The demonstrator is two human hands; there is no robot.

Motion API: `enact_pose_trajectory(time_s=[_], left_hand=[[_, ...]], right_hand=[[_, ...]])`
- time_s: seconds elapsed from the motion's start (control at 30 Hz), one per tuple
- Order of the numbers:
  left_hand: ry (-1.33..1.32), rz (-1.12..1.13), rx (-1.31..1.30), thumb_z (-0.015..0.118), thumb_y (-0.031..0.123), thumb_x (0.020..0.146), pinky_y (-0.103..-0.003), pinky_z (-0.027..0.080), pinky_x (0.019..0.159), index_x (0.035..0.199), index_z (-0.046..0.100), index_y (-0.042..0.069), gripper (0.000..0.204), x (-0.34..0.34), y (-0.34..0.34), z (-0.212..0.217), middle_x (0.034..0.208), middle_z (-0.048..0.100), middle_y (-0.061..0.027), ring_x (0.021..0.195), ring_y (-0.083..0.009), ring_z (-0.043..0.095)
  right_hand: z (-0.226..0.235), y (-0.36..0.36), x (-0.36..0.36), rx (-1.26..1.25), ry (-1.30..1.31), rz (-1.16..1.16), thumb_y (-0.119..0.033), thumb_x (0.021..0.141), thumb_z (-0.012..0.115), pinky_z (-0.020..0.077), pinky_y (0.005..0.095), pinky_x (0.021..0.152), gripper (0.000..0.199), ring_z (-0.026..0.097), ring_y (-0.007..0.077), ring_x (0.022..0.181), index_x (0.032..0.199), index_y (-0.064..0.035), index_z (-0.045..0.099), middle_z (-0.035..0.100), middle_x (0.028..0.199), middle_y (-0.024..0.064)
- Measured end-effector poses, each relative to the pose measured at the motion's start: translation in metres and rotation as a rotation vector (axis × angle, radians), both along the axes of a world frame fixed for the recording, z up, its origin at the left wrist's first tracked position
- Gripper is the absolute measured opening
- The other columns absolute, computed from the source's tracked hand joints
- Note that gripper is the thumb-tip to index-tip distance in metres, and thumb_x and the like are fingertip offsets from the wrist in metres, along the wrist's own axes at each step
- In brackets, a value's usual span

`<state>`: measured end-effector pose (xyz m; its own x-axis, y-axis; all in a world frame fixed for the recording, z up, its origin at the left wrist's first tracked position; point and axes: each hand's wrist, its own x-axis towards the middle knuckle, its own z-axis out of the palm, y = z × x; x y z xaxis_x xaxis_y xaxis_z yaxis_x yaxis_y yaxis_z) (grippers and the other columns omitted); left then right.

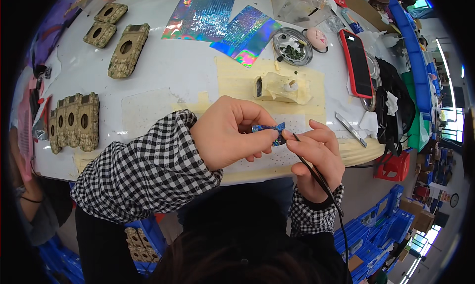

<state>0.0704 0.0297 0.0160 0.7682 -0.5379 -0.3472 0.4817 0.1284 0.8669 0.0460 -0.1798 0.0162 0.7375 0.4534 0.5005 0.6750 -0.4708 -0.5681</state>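
Observation:
My left hand (230,133) pinches a small piece of shiny blue holographic sheet (278,127) between thumb and fingers, near the table's front edge. Close beside it, my right hand (316,160) holds a slim black tool that looks like tweezers (316,177), its tip by the sheet piece. Fingers cover part of the piece, so its full shape is hidden. Just beyond my hands, a tan block-like jig (282,88) with a small peg on top rests on yellow tape. Two larger holographic sheets (200,16) (247,34) lie farther back.
Camouflage-patterned toy tank hulls (129,51) stand at left, several in a row (74,121). A round metal dish (293,46) holds dark green bits. At right are a red-cased phone (357,63) and a utility knife (351,129). Another person's arm (29,195) shows at far left.

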Motion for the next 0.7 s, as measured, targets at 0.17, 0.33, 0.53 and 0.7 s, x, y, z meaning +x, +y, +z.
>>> enact_pose_trajectory(time_s=[0.17, 0.33, 0.53, 0.7], left_hand=[[-0.072, -0.003, 0.029, 0.062, 0.012, 0.086, -0.019, 0.048, 0.054, 0.093, 0.062, -0.003, 0.016, -0.002, 0.000, -0.001, 0.075, 0.064, -0.0048, 0.065, -0.0070, 0.060], [0.006, 0.003, -0.019, 0.062, 0.013, 0.086, -0.019, 0.047, 0.053, 0.092, 0.062, -0.002, 0.016, -0.001, -0.001, -0.003, 0.074, 0.064, -0.0046, 0.063, -0.0072, 0.060], [0.114, -0.015, -0.102, 0.063, 0.018, 0.086, -0.019, 0.047, 0.050, 0.091, 0.063, 0.000, 0.019, 0.002, -0.001, -0.001, 0.071, 0.064, -0.0040, 0.060, -0.0079, 0.060], [0.114, -0.008, -0.105, 0.063, 0.017, 0.086, -0.019, 0.047, 0.050, 0.091, 0.063, -0.001, 0.018, 0.001, -0.001, -0.002, 0.071, 0.064, -0.0043, 0.060, -0.0083, 0.060]], right_hand=[[0.002, 0.000, 0.000, -0.043, -0.002, 0.002, -0.027, 0.075, 0.070, 0.0433, 0.0440, 0.090, 0.030, 0.059, 0.0200, 0.080, 0.098, -0.0071, 0.068, 0.068, 0.099, 0.0069], [0.002, 0.001, -0.001, -0.043, -0.032, 0.005, -0.029, 0.077, 0.067, 0.0431, 0.0440, 0.090, 0.032, 0.059, 0.0196, 0.079, 0.100, -0.0070, 0.066, 0.068, 0.099, 0.0073], [-0.008, 0.005, -0.005, 0.096, -0.045, -0.030, -0.036, 0.083, 0.060, 0.0421, 0.0441, 0.092, 0.035, 0.059, 0.0191, 0.079, 0.103, -0.0074, 0.065, 0.068, 0.099, 0.0080], [-0.008, 0.006, -0.005, 0.127, -0.018, -0.041, -0.038, 0.085, 0.058, 0.0423, 0.0440, 0.092, 0.036, 0.059, 0.0193, 0.079, 0.104, -0.0077, 0.065, 0.068, 0.097, 0.0083]])
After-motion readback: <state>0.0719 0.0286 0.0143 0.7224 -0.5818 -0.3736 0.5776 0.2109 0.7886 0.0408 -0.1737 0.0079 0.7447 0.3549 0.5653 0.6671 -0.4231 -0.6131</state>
